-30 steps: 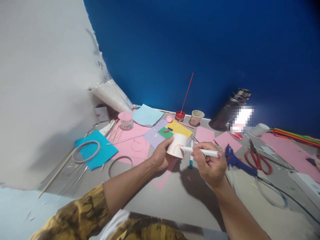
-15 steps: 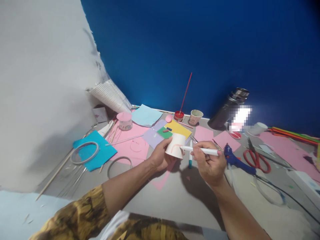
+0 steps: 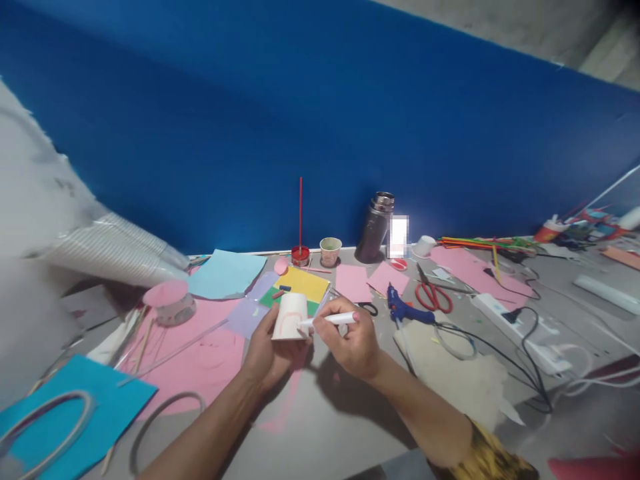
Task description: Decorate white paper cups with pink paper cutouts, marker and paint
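Note:
My left hand (image 3: 269, 353) is closed round a white paper cup (image 3: 289, 308), which is held upside down with its wide rim toward me. A pink arch-shaped outline runs across the cup's side. My right hand (image 3: 355, 340) grips a white marker (image 3: 334, 320) in its fingers, the tip touching or very near the right leg of the arch. Just beyond the cup lie green paper and a yellow sheet (image 3: 307, 283), with small dark and brown pieces on the green.
Left are blue paper (image 3: 85, 407), pink paper and a stack of cups (image 3: 125, 247). A dark flask (image 3: 373, 230) stands at the back beside a patterned cup (image 3: 331, 252). To the right lie a blue glue gun (image 3: 405, 308), red-handled scissors (image 3: 434, 297) and a power strip (image 3: 520, 333).
The view has swung to the right, showing more of the table there. The marker tip has moved down the right leg of the arch, where the pink line is now longer.

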Action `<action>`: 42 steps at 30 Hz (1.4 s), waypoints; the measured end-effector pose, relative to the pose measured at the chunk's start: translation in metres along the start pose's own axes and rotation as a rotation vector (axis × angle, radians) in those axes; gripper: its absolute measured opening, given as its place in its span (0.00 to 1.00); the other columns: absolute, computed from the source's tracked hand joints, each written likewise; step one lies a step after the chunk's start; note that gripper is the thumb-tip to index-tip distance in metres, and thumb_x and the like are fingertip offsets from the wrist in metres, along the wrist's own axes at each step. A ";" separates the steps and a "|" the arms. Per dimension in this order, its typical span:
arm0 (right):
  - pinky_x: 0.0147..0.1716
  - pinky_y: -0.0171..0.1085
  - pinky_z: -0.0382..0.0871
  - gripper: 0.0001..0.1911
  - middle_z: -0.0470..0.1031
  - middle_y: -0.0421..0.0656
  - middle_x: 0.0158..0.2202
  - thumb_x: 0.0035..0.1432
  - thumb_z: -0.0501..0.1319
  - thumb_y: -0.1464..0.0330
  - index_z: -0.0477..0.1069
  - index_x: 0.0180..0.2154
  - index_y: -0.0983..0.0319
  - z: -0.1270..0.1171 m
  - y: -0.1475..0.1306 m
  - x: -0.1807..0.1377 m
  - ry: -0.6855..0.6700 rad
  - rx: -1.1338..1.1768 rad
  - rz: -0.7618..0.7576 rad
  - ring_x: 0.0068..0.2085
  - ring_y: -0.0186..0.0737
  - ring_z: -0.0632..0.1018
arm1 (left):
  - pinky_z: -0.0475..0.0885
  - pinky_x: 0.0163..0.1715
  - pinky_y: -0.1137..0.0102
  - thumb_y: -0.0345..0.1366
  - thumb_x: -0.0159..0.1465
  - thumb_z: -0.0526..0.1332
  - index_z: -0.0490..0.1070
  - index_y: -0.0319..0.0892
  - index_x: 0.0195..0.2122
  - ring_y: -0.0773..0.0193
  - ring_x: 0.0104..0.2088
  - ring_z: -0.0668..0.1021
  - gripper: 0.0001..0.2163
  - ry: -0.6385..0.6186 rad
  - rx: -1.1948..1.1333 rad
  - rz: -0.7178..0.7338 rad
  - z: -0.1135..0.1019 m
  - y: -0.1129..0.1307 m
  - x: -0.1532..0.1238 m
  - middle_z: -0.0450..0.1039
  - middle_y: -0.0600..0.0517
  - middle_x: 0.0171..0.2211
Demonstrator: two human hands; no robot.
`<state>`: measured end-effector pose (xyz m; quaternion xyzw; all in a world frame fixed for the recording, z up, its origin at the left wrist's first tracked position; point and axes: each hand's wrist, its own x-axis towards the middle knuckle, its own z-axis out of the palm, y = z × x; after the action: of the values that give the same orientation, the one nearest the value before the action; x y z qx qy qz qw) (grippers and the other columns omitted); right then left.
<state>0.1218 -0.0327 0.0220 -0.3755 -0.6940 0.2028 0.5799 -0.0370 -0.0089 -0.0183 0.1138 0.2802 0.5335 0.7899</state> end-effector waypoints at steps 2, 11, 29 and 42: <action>0.23 0.31 0.67 0.07 0.74 0.38 0.23 0.61 0.62 0.65 0.71 0.31 0.60 0.003 0.000 0.007 0.028 0.072 0.099 0.22 0.33 0.73 | 0.78 0.31 0.62 0.42 0.69 0.60 0.70 0.41 0.51 0.56 0.29 0.81 0.14 0.017 0.020 0.006 -0.001 0.000 0.001 0.78 0.47 0.36; 0.18 0.31 0.59 0.16 0.74 0.38 0.24 0.58 0.67 0.55 0.70 0.35 0.60 0.007 0.031 0.015 0.237 0.473 0.465 0.20 0.32 0.68 | 0.77 0.29 0.63 0.40 0.69 0.59 0.70 0.37 0.47 0.55 0.29 0.81 0.11 0.121 0.130 -0.008 0.018 0.010 -0.001 0.77 0.45 0.32; 0.20 0.32 0.66 0.10 0.74 0.39 0.23 0.63 0.65 0.61 0.75 0.36 0.61 -0.004 0.035 -0.007 0.054 0.196 0.305 0.21 0.33 0.72 | 0.77 0.28 0.66 0.44 0.70 0.58 0.71 0.38 0.49 0.60 0.26 0.79 0.15 0.077 -0.056 -0.009 0.006 -0.002 0.015 0.76 0.47 0.31; 0.24 0.35 0.69 0.07 0.77 0.41 0.27 0.65 0.62 0.65 0.75 0.35 0.60 -0.003 0.036 -0.012 -0.045 -0.007 0.169 0.25 0.37 0.76 | 0.77 0.29 0.67 0.42 0.71 0.57 0.74 0.35 0.45 0.60 0.29 0.80 0.15 0.155 -0.026 0.005 0.013 -0.001 0.009 0.78 0.45 0.32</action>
<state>0.1356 -0.0194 -0.0103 -0.4298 -0.6735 0.2569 0.5437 -0.0265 0.0005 -0.0114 0.0629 0.3333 0.5461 0.7660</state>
